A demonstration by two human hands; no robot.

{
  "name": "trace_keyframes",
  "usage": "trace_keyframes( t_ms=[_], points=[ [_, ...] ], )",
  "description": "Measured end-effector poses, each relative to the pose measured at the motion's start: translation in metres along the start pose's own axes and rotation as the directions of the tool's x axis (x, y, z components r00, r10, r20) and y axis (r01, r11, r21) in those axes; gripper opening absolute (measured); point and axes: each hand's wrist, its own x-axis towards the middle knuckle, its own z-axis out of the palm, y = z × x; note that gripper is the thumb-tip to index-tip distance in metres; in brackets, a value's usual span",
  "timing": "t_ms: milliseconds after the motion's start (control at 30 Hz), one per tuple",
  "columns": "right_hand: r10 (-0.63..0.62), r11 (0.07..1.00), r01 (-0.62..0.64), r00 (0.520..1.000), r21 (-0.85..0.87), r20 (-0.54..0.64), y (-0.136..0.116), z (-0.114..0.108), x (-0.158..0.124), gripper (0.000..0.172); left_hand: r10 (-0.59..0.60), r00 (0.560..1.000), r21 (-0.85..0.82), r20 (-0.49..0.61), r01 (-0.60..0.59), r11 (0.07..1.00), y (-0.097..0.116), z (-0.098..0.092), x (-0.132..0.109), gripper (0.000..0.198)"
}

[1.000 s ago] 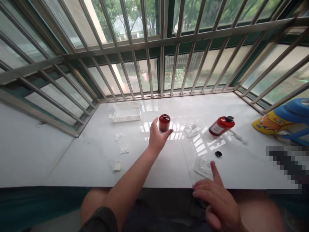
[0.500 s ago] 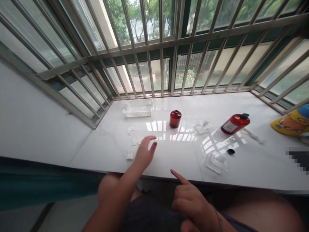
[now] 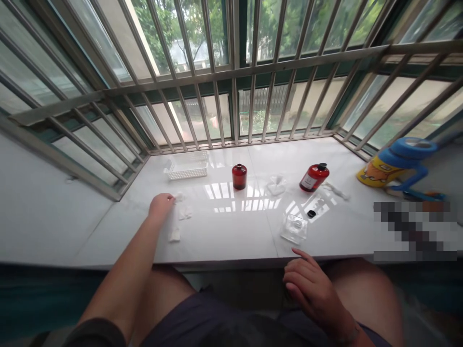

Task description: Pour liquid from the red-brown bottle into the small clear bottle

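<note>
My left hand (image 3: 161, 206) reaches over the left part of the white counter (image 3: 224, 231), its fingers pinched at the edge of a small crumpled white piece (image 3: 180, 196). Closer to me lie another crumpled white piece (image 3: 185, 212) and a small white packet-like piece (image 3: 174, 235). My right hand (image 3: 309, 286) is above my lap by the counter's front edge, holding nothing. Its index finger is stretched out and the other fingers are loosely bent. Beyond it sits a clear plastic tray (image 3: 294, 228), with a small black cap (image 3: 311, 213) on the counter behind.
A white perforated basket (image 3: 188, 171) stands at the back left. An uncapped red bottle (image 3: 239, 178) is mid-counter; a labelled red bottle (image 3: 314, 178) with a black top stands farther right. Clear crumpled plastic (image 3: 277, 186) lies between them. A yellow-and-blue jug (image 3: 392, 164) stands at the right.
My left hand has moved left and away from me, from beside the white pieces to the farthest one, and its fingers have closed there. The view has swung right.
</note>
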Motion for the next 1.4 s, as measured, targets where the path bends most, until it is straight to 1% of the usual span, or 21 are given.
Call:
trace_keyframes(
  t_ms=[67,100,133,167,200,233,267,300,367,433,533,600,700,800,933,1000,1067,1133,1233,1400],
  points=[
    [0.004,0.996,-0.010,0.997,-0.086,-0.071,0.014,-0.007,-0.008,0.011,0.048,0.998,-0.013,-0.033,-0.048,0.999,0.009,-0.002,-0.009,0.029],
    [0.022,0.990,-0.041,0.990,-0.136,-0.137,0.020,-0.010,-0.011,0.014,0.083,0.996,-0.024,-0.043,-0.084,0.996,0.015,-0.001,-0.016,0.030],
    [0.061,0.978,-0.102,0.974,-0.184,-0.220,0.026,-0.012,-0.011,0.016,0.125,0.991,-0.040,-0.046,-0.127,0.991,0.022,0.000,-0.027,0.030],
    [0.114,0.958,-0.188,0.943,-0.217,-0.312,0.032,-0.014,-0.010,0.020,0.173,0.984,-0.059,-0.041,-0.175,0.983,0.029,0.003,-0.039,0.029],
    [0.173,0.932,-0.280,0.901,-0.228,-0.398,0.038,-0.015,-0.008,0.026,0.222,0.975,-0.080,-0.029,-0.224,0.971,0.037,0.008,-0.053,0.029],
    [0.231,0.907,-0.361,0.855,-0.215,-0.464,0.045,-0.015,-0.004,0.036,0.273,0.962,-0.104,-0.011,-0.273,0.956,0.046,0.014,-0.068,0.028],
    [0.280,0.888,-0.419,0.819,-0.188,-0.502,0.052,-0.015,0.000,0.050,0.320,0.947,-0.127,0.007,-0.317,0.940,0.054,0.021,-0.083,0.028],
    [0.317,0.879,-0.450,0.797,-0.156,-0.514,0.060,-0.014,0.004,0.064,0.367,0.930,-0.151,0.030,-0.359,0.921,0.061,0.028,-0.098,0.027],
    [0.376,0.872,-0.479,0.788,-0.102,-0.488,0.075,-0.009,0.010,0.086,0.440,0.896,-0.189,0.064,-0.422,0.887,0.073,0.043,-0.124,0.021],
    [0.434,0.861,-0.505,0.792,-0.060,-0.428,0.088,-0.002,0.013,0.095,0.471,0.880,-0.204,0.066,-0.450,0.869,0.082,0.056,-0.142,0.016],
    [0.516,0.837,-0.547,0.785,0.006,-0.342,0.102,0.007,0.012,0.096,0.490,0.871,-0.209,0.047,-0.471,0.857,0.088,0.068,-0.159,0.026],
    [0.531,0.830,-0.558,0.777,0.020,-0.339,0.107,0.010,0.010,0.096,0.514,0.856,-0.215,0.056,-0.492,0.844,0.090,0.073,-0.164,0.028],
    [0.491,0.838,-0.545,0.762,-0.009,-0.422,0.114,0.008,0.008,0.096,0.545,0.834,-0.217,0.085,-0.519,0.827,0.090,0.078,-0.168,0.028],
    [0.451,0.837,-0.546,0.732,-0.044,-0.510,0.122,0.004,0.008,0.091,0.546,0.833,-0.202,0.087,-0.522,0.829,0.090,0.083,-0.169,0.027],
    [0.450,0.810,-0.586,0.640,-0.016,-0.623,0.126,0.002,0.009,0.084,0.533,0.843,-0.187,0.074,-0.513,0.838,0.090,0.088,-0.166,0.025],
    [0.443,0.806,-0.592,0.607,-0.005,-0.660,0.124,0.003,0.010,0.082,0.540,0.838,-0.191,0.075,-0.519,0.833,0.094,0.091,-0.165,0.023],
    [0.428,0.810,-0.586,0.604,-0.010,-0.672,0.123,0.004,0.010,0.080,0.564,0.821,-0.206,0.085,-0.540,0.816,0.102,0.096,-0.165,0.021],
    [0.410,0.825,-0.565,0.606,-0.006,-0.681,0.122,0.004,0.010,0.079,0.600,0.794,-0.226,0.099,-0.569,0.791,0.114,0.102,-0.166,0.021],
    [0.401,0.850,-0.525,0.597,0.039,-0.695,0.123,0.005,0.009,0.081,0.645,0.755,-0.242,0.116,-0.609,0.756,0.137,0.113,-0.170,0.022],
    [0.427,0.858,-0.502,0.577,0.110,-0.696,0.126,0.005,0.007,0.081,0.690,0.710,-0.238,0.139,-0.653,0.719,0.174,0.129,-0.175,0.022]
  ],
)
